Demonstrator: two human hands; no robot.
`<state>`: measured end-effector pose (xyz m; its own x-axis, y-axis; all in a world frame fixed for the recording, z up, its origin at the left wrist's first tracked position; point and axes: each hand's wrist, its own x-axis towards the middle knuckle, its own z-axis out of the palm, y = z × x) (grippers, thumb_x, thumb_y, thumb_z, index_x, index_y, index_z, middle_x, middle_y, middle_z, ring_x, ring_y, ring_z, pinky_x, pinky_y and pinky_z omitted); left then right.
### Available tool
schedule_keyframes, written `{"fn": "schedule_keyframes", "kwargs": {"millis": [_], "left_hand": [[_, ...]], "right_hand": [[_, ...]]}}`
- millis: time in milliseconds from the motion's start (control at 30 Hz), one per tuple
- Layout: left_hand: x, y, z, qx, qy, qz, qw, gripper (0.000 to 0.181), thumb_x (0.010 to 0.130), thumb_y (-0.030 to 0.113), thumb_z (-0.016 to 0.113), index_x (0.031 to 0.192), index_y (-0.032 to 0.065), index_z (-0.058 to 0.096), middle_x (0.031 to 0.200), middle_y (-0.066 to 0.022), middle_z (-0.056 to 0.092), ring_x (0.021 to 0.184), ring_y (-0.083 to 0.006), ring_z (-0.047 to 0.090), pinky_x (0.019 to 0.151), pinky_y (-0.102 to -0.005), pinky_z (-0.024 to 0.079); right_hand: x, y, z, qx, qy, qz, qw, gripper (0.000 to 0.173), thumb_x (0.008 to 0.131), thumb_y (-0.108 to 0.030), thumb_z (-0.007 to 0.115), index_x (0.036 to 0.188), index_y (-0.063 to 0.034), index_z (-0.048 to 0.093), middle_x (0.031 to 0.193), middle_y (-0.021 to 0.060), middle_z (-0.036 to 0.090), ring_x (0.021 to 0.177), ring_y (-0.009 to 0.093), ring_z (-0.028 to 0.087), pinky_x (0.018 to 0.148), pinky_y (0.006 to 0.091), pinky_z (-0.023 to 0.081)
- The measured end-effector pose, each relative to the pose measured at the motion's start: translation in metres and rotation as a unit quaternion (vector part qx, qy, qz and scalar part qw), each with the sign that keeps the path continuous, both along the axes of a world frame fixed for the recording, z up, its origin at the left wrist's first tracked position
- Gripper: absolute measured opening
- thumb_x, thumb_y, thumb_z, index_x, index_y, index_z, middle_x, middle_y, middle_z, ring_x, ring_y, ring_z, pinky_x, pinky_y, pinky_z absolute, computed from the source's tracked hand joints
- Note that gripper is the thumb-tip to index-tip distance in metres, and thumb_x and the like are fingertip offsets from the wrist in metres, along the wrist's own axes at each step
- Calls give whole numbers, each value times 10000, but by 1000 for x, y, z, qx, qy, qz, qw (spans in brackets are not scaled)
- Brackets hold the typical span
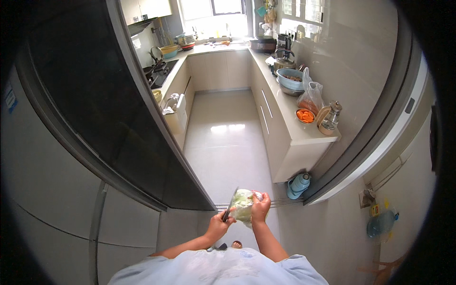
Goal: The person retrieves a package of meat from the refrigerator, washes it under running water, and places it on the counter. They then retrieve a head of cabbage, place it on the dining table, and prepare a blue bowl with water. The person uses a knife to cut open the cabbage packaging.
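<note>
In front of my body, my left hand point(219, 225) grips a knife point(233, 199) by its dark handle, the blade angled up and away from me. My right hand point(260, 208) is closed on the top right side of a clear plastic bag point(245, 217). Pale green vegetable, perhaps cabbage point(243, 197), shows through the plastic. The blade lies along the left side of the bag; whether it touches the vegetable I cannot tell. Some left fingertips reach the lower left of the bag.
A sliding door point(117, 107) stands at left, its floor track crossing before me. A blue thermos flask point(298, 186) sits by the right cabinet. The right countertop point(295, 131) bears a bowl of sliced carrots point(305, 115), a glass jug point(330, 119) and a blue basket point(291, 79). A waste bin point(180, 112) hangs at left.
</note>
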<state>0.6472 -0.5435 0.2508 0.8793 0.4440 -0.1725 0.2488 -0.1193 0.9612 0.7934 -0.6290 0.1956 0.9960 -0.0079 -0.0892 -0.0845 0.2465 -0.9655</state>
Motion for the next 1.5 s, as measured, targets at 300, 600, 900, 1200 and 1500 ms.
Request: {"fn": "schedule_keyframes", "kwargs": {"millis": [300,600,900,1200,1500], "left_hand": [[102,17,8,-76,-14,34,996,175,895,136,559,985,27,662,675,39,558,512,-28,463,433,-200,403],[245,60,-42,-56,-74,26,995,189,927,220,573,859,46,548,662,41,481,527,-20,436,414,-200,394],[359,128,-55,-148,-37,85,985,269,932,305,575,867,47,534,704,0,545,463,-38,440,420,-203,393],[443,176,-40,-109,-90,172,975,227,922,267,596,851,57,550,700,-7,554,476,-44,457,418,-200,385],[463,194,-32,-87,-67,208,972,199,910,222,615,855,38,564,695,-10,558,496,-59,489,437,-201,405]], "right_hand": [[69,-34,-9,-139,-38,-44,989,174,798,-113,677,767,10,559,723,100,589,682,173,528,665,327,431],[185,7,-36,-85,14,-4,996,178,817,-108,671,747,-8,543,669,45,567,625,113,482,608,292,428],[316,75,-44,-189,1,75,979,159,817,-127,668,783,0,579,702,72,598,653,120,517,628,304,444],[415,138,-27,-231,-74,155,957,172,824,-157,656,930,-21,650,785,124,651,715,174,605,675,324,472],[442,152,-12,-236,-52,256,936,260,834,-190,615,985,22,618,987,201,630,917,322,613,816,378,463]]}}
